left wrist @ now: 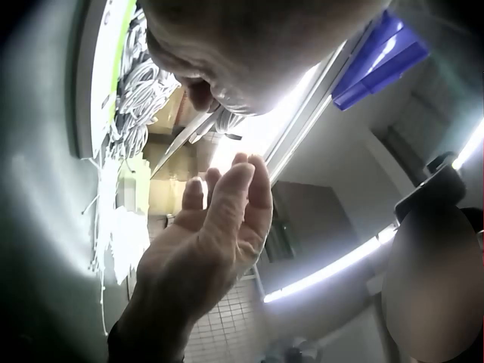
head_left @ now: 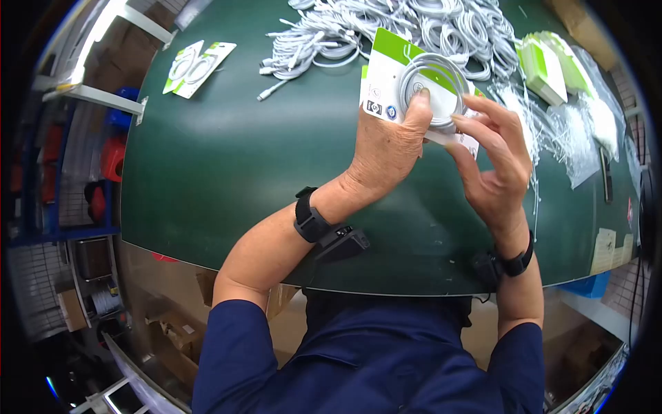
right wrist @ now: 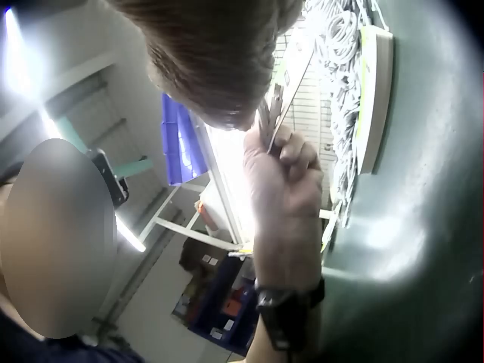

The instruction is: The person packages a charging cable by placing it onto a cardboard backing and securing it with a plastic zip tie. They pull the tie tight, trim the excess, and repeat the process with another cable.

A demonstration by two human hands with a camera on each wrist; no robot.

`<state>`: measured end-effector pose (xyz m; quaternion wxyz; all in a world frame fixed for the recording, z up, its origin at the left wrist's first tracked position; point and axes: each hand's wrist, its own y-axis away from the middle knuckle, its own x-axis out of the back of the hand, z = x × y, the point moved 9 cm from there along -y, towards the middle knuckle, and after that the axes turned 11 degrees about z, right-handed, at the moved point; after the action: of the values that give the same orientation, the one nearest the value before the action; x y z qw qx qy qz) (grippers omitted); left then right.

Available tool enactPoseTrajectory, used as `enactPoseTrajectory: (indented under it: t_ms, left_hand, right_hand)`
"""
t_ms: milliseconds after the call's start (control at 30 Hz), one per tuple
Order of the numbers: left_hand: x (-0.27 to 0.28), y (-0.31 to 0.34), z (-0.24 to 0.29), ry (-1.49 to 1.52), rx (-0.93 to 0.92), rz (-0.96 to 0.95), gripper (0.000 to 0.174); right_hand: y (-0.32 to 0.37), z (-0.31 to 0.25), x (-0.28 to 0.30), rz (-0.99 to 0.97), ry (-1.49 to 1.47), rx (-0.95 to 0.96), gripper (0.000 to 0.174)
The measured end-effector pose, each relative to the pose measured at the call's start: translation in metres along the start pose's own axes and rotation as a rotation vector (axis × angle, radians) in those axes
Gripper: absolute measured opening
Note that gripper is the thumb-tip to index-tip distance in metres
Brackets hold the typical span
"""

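In the head view the left hand (head_left: 393,141) grips a white and green card (head_left: 383,74) from below, its thumb pressing a coiled white cable (head_left: 445,63) flat against the card. The right hand (head_left: 498,155) is beside the coil's right side, fingers bent loosely and thumb apart from them; fingertips are close to the coil, and contact is unclear. The left wrist view shows the right hand (left wrist: 204,242) with nothing held between its fingers. In the right wrist view the left hand (right wrist: 283,178) holds the card, seen edge-on.
A large heap of white cables (head_left: 441,24) lies at the table's far edge. Two carded coils (head_left: 200,69) are at the far left. Green and white packs (head_left: 541,69), thin white ties (head_left: 534,124) and plastic bags (head_left: 579,148) lie on the right of the green table (head_left: 227,165).
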<state>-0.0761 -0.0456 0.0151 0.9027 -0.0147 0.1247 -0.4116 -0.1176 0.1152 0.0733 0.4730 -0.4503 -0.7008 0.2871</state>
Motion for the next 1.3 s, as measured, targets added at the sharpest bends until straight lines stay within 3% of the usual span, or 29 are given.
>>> enactPoseTrajectory:
  t_ms: [67, 167, 233, 300, 400, 467, 533, 633, 800, 933, 1033, 1100, 1167, 1300]
  left_hand:
    - [0.000, -0.014, 0.000, -0.036, -0.044, -0.023, 0.026]
    - [0.009, -0.032, 0.055, -0.120, -0.329, 0.160, 0.029]
    - [0.015, -0.043, 0.067, -0.401, -0.658, 0.268, 0.041]
    - [0.017, -0.045, 0.072, -0.438, -0.763, 0.343, 0.045]
    - [0.014, -0.037, 0.087, -0.447, -0.872, 0.433, 0.046]
    - [0.006, -0.020, 0.103, -0.592, -1.125, 0.478, 0.041]
    - [-0.007, 0.003, 0.118, -0.863, -1.506, 0.520, 0.033]
    - [-0.001, -0.010, 0.115, -0.470, -1.298, 0.272, 0.025]
    - [-0.015, -0.008, 0.105, -0.629, -1.316, 0.111, 0.024]
    - [-0.014, -0.008, 0.092, -0.700, -1.321, 0.084, 0.029]
    - [0.003, -0.025, 0.086, -0.568, -1.075, 0.181, 0.018]
    - [0.024, -0.051, 0.072, -0.131, -0.607, 0.252, 0.011]
    - [0.027, -0.066, 0.046, 0.298, -0.129, 0.297, 0.016]
    - [0.028, -0.073, -0.001, 0.703, 0.304, 0.262, 0.015]
  right_hand:
    - [0.006, -0.005, 0.008, 0.123, -0.052, -0.020, 0.039]
    - [0.014, -0.014, -0.012, -0.149, -0.379, -0.549, 0.046]
    - [0.043, -0.025, -0.051, -0.347, -0.699, -0.992, 0.054]
    - [0.064, -0.034, -0.078, -0.452, -0.864, -1.141, 0.059]
    - [0.059, -0.053, -0.093, -0.477, -0.855, -1.016, 0.057]
    - [0.055, -0.057, -0.098, -0.472, -0.784, -0.946, 0.054]
    - [0.058, -0.053, -0.102, -0.463, -0.727, -0.948, 0.050]
    - [0.059, -0.042, -0.105, -0.397, -0.789, -1.054, 0.047]
    - [0.054, -0.036, -0.101, -0.330, -0.794, -1.121, 0.047]
    - [0.050, -0.035, -0.097, -0.347, -0.618, -0.945, 0.044]
    - [0.040, -0.041, -0.090, -0.313, -0.535, -0.747, 0.043]
    - [0.040, -0.047, -0.092, -0.227, -0.588, -0.635, 0.043]
    - [0.042, -0.047, -0.094, -0.227, -0.574, -0.656, 0.043]
    - [0.049, -0.044, -0.096, -0.223, -0.564, -0.664, 0.043]
